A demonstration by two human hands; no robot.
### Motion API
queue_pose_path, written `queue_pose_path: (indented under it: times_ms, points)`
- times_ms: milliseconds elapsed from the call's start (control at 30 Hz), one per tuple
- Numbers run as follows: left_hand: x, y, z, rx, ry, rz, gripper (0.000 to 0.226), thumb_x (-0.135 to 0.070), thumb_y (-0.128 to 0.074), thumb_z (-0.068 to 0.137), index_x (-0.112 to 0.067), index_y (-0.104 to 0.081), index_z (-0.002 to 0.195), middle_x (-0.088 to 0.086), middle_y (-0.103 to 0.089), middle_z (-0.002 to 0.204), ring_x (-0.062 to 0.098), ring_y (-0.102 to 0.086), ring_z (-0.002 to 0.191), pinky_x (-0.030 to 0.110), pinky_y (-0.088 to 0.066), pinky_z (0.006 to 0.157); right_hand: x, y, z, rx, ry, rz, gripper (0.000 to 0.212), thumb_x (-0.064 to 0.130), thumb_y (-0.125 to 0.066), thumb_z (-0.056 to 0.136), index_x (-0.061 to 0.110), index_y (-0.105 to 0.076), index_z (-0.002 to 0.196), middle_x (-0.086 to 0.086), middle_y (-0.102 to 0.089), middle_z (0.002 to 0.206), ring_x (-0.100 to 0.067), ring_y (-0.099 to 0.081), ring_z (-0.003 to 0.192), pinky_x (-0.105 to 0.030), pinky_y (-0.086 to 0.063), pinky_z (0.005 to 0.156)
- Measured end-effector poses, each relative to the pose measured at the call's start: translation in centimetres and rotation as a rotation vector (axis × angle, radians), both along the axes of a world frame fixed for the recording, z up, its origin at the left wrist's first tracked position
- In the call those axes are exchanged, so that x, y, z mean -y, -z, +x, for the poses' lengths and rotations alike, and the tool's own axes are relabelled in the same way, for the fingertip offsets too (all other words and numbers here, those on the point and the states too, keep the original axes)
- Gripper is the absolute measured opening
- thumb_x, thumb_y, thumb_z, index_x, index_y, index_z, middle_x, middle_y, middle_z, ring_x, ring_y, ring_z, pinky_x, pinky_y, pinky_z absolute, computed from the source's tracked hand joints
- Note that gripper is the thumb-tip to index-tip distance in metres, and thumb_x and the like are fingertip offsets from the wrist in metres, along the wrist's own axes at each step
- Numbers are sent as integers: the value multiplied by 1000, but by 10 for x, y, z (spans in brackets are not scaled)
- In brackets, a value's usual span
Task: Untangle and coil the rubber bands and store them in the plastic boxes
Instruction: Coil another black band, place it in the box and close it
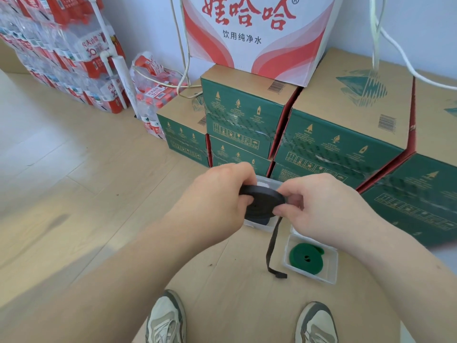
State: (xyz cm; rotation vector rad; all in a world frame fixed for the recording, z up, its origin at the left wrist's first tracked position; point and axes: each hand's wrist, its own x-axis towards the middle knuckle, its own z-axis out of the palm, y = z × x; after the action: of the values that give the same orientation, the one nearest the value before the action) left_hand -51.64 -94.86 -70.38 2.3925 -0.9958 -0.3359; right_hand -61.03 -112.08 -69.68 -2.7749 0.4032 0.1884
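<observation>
Two grey-and-white sneakers, the left shoe (165,318) and the right shoe (316,323), stand at the near edge on a sheet of cardboard (235,268) laid over the pale wood floor (61,194). Above them both bare forearms reach forward and meet at mid-frame.

The left hand (217,194) has its fingers curled round the left side of a flat black coil of band (259,201), with the thumb on top of the rim. The right hand (319,201) pinches the coil's right edge between thumb and fingertips, the other fingers bent close. From that pinch a loose black tail (272,246) hangs down to the cardboard, its end kinked just left of the nearer box.

The coil is held in the air over a clear plastic box (262,227), mostly hidden by the hands; something dark lies inside it. To the right and nearer sits a second clear plastic box (331,276) holding a wound green coil (305,257).

Farther back, green cartons (341,139) are stacked with a white-and-red water carton (254,33) on top. Shrink-wrapped packs of water bottles (69,58) stand at far left.
</observation>
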Motion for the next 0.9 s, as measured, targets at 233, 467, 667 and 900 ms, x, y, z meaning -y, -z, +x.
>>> queue_pose_path:
  times_ms: [233,467,667,900]
  points:
    - [-2,-1,5,-299,-143,-89,14,-14,-63,99,-25,-55,105,-8,-65,101,11,-63,93,17,-48,68,11,2,2,68,59,234,22,31,-75,90,27,-62,73,4,-61,62,-12,-55,61,-31,-46,58]
    - [4,0,-8,118,62,-14,30,-16,-63,90,-32,-59,114,-9,-57,107,17,-52,102,42,-52,85,-5,0,-2,87,-32,-38,13,38,-68,88,32,-58,82,10,-58,70,-19,-57,80,-29,-48,65]
    - [1,-6,-2,-51,-58,-70,21,-9,-63,92,-26,-58,103,-8,-63,98,16,-58,93,29,-49,76,8,3,-1,194,78,256,13,37,-79,85,38,-71,96,18,-64,67,-2,-56,63,-29,-49,64]
    - [-5,-5,7,-334,-182,-207,23,-7,-65,94,-28,-59,103,-9,-66,99,4,-61,90,11,-44,67,12,1,3,224,92,448,3,32,-75,91,31,-75,88,8,-65,62,-3,-51,50,-23,-42,58]
